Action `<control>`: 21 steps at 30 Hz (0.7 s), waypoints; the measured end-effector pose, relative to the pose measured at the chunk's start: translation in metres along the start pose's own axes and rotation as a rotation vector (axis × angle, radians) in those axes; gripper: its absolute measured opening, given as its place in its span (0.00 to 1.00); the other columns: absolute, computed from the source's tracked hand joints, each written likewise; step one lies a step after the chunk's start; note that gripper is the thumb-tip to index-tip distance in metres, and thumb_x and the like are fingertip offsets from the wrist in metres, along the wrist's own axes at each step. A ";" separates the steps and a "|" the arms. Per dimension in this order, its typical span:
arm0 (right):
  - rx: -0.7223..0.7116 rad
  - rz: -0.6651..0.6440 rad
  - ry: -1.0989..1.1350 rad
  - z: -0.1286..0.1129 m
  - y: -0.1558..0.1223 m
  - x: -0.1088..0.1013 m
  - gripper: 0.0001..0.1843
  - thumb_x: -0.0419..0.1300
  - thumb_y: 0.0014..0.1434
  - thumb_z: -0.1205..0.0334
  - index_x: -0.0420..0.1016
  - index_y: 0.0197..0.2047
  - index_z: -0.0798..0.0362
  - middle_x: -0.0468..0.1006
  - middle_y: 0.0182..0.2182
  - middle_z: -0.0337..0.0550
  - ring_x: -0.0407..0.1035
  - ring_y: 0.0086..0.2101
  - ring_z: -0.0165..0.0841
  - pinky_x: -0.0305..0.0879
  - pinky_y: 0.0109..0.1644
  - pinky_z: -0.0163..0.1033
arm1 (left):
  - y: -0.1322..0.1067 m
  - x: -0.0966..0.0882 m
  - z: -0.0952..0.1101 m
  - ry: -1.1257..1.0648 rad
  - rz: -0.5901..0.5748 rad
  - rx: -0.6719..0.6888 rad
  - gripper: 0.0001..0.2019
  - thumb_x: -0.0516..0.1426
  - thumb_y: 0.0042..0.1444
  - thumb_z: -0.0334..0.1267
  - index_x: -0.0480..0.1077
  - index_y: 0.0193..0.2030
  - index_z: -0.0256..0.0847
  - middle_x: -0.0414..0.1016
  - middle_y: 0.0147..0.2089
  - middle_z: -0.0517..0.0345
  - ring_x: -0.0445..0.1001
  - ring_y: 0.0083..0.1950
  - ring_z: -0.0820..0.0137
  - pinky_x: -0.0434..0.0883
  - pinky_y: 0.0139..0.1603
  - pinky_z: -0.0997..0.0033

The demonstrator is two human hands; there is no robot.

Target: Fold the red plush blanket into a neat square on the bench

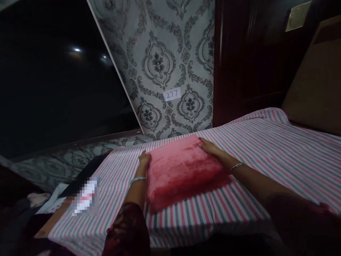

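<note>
A pink-to-red plush square [183, 165] lies on a striped cloth [255, 145]; whether it is a cushion cover or a folded piece of fabric I cannot tell. My left hand [144, 157] grips its left side close to the far corner, fingers bent at the edge. On the opposite side, my right hand [209, 146] holds the upper right edge, thumb on top and the other fingers partly hidden. The plush thing's near edge looks thicker and darker red, and slightly blurred.
A large dark screen [61, 78] leans at the left. Behind stands a patterned wall [160, 42] with a paper label [172, 94] reading 277. A brown cardboard-like panel [317, 81] rises at the right. Papers [53, 199] lie at the lower left.
</note>
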State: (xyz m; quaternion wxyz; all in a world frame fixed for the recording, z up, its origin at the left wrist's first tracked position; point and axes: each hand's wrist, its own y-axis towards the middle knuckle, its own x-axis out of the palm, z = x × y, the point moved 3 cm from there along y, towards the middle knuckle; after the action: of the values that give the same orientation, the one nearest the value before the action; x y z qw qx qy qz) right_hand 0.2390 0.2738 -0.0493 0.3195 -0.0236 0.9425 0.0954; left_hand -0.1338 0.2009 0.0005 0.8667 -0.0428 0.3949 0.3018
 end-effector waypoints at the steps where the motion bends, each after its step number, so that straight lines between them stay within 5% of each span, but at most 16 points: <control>1: -0.008 0.011 -0.042 -0.006 -0.004 -0.002 0.36 0.58 0.63 0.54 0.61 0.72 0.50 0.67 0.65 0.53 0.61 0.64 0.50 0.55 0.68 0.56 | -0.004 -0.003 0.004 0.022 -0.006 0.014 0.26 0.60 0.55 0.35 0.70 0.62 0.37 0.73 0.63 0.39 0.72 0.63 0.52 0.69 0.62 0.57; 7: -0.349 -0.022 -0.374 -0.040 -0.053 0.020 0.37 0.53 0.65 0.38 0.60 0.72 0.43 0.56 0.71 0.49 0.46 0.69 0.57 0.43 0.69 0.65 | -0.082 0.019 0.025 0.275 -0.244 0.503 0.30 0.55 0.64 0.52 0.63 0.70 0.42 0.56 0.75 0.43 0.49 0.77 0.50 0.50 0.74 0.47; 11: -0.379 -0.043 -0.438 -0.028 -0.075 0.037 0.36 0.53 0.65 0.36 0.62 0.71 0.41 0.55 0.72 0.47 0.43 0.70 0.57 0.34 0.70 0.68 | -0.133 0.033 0.013 0.492 -0.291 0.559 0.33 0.51 0.65 0.57 0.56 0.74 0.48 0.45 0.79 0.45 0.41 0.78 0.44 0.44 0.71 0.32; 21: -0.401 -0.025 -0.408 -0.012 -0.082 0.041 0.36 0.49 0.67 0.36 0.59 0.73 0.42 0.51 0.73 0.47 0.41 0.70 0.56 0.35 0.70 0.67 | -0.132 0.046 -0.004 0.584 -0.287 0.596 0.34 0.51 0.65 0.57 0.52 0.75 0.50 0.42 0.79 0.45 0.40 0.78 0.45 0.45 0.71 0.32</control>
State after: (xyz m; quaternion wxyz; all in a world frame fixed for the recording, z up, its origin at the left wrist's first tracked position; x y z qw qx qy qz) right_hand 0.2082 0.1914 -0.0787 0.4928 -0.0784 0.8206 0.2786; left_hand -0.0395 0.1148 -0.0562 0.7263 0.0712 0.6832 0.0265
